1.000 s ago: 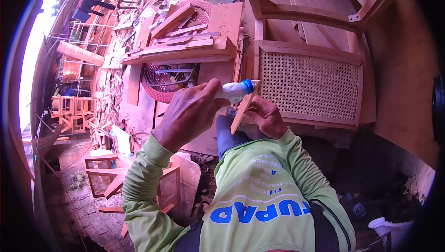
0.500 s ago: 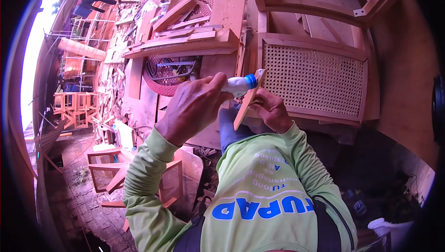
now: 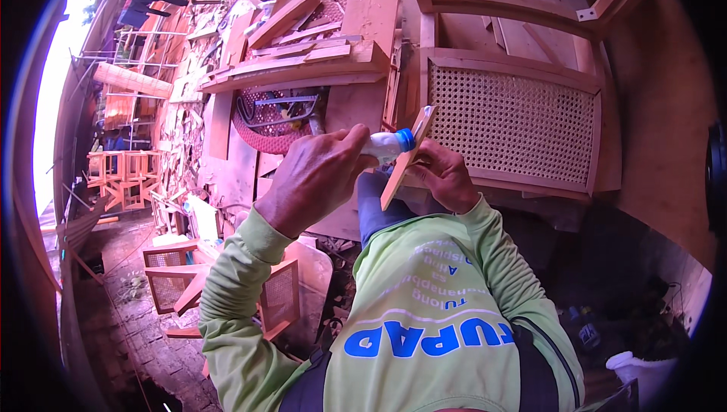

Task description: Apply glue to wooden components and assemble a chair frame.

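Note:
My left hand is closed round a small clear plastic bottle with whitish contents. The bottle is tipped sideways, its blue cap pointing right and close against a short flat wooden strip. Whether cap and wood touch I cannot tell. My right hand pinches the strip from its right side and holds it slanted, upper end leaning right. A dab of white, glue-like stuff sits at that upper end.
Beyond my right hand lies a wooden frame with a woven cane panel, a chair-like frame above it. Wood offcuts pile on a round red woven seat ahead. Small cane-panelled frames stand lower left, a white container lower right.
The wooden strip has risen slightly in my right hand. The bottle's cap has shifted a little left and down along the strip. Both grips stay the same.

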